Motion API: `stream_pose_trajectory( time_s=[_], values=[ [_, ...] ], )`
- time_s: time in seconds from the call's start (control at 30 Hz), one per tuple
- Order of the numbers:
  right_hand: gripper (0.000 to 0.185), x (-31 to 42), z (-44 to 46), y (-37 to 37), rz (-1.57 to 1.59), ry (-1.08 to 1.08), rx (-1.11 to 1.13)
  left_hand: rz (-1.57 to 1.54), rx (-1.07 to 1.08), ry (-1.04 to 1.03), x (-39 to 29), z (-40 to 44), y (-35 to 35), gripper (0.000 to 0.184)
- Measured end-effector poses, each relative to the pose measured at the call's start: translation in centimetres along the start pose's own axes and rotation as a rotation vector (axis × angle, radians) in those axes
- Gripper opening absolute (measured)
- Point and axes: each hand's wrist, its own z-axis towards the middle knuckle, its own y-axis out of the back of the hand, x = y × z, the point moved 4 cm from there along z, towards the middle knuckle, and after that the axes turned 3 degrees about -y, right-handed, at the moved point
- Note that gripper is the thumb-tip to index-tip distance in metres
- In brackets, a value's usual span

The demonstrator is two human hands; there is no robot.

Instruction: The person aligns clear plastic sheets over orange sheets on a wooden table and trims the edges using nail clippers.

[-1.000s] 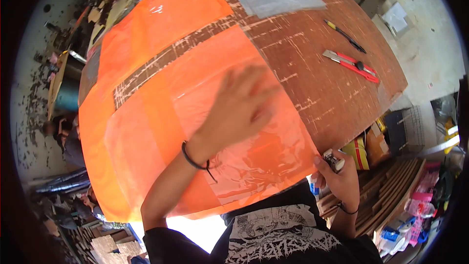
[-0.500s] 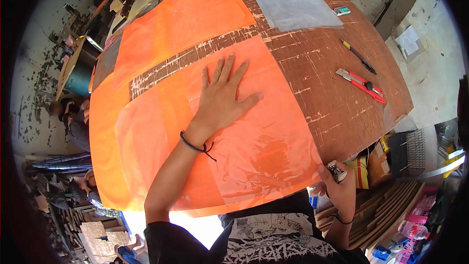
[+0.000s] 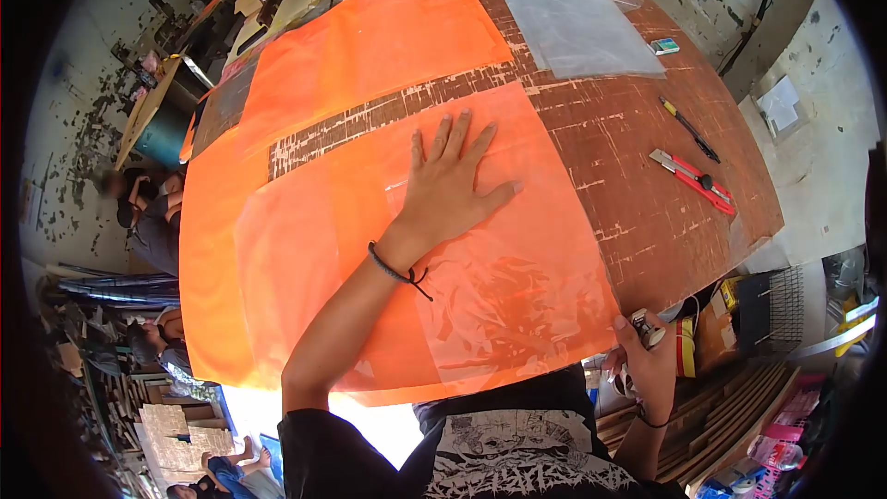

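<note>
My left hand (image 3: 453, 183) lies flat with fingers spread on a clear plastic sheet (image 3: 490, 314) that covers orange fabric (image 3: 208, 268). A dark braided cord circles that wrist. At the near right corner of the layered sheets, my right hand (image 3: 650, 365) is closed around what looks like a small metal stapler (image 3: 647, 325), its end showing above the thumb. The fingers under the table edge are partly hidden. A second orange piece (image 3: 388, 37) lies farther back on the scratched brown board (image 3: 628, 194).
Stacked clear plastic sheets (image 3: 582, 23) lie at the back right. A small green-and-white box (image 3: 664, 46), a yellow-and-black pen-like tool (image 3: 688, 129) and a red box cutter (image 3: 695, 182) rest on the board's right. Wood strips (image 3: 721, 416) stand below right. People (image 3: 152, 222) sit at left.
The view has shifted slightly, so the table sits a little lower and farther right. Both hands keep their places on the sheets, the right still gripping the stapler.
</note>
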Motion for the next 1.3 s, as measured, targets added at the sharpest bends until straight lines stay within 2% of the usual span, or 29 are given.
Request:
stream_pose_trajectory(
  time_s=[0.23, 0.3, 0.43, 0.6, 0.83, 1.3],
  values=[
    [0.026, 0.1, 0.1, -0.1, 0.003, 0.022, 0.001, -0.070, 0.034, 0.055, 0.9, 0.6, 0.8, 0.083],
    [0.026, 0.1, 0.0, -0.1, 0.002, 0.011, -0.018, -0.025, -0.023, 0.138, 2.8, 1.0, 1.6, 0.082],
    [0.026, 0.0, 0.1, 0.0, -0.011, 0.012, -0.017, 0.071, 0.039, 0.220, 5.6, 0.9, 1.0, 0.082],
    [0.028, 0.2, 0.1, 0.1, -0.089, 0.003, -0.047, 0.047, 0.035, 0.233, 5.9, 0.8, 0.5, 0.083],
    [0.027, -0.1, 0.1, -0.1, -0.023, 0.045, -0.086, 0.062, -0.057, 0.210, 6.2, 0.7, 0.2, 0.084],
    [0.029, -0.5, -0.3, -0.7, 0.020, 0.114, -0.148, 0.021, -0.064, 0.213, 6.6, 0.7, 0.0, 0.089]
  ],
)
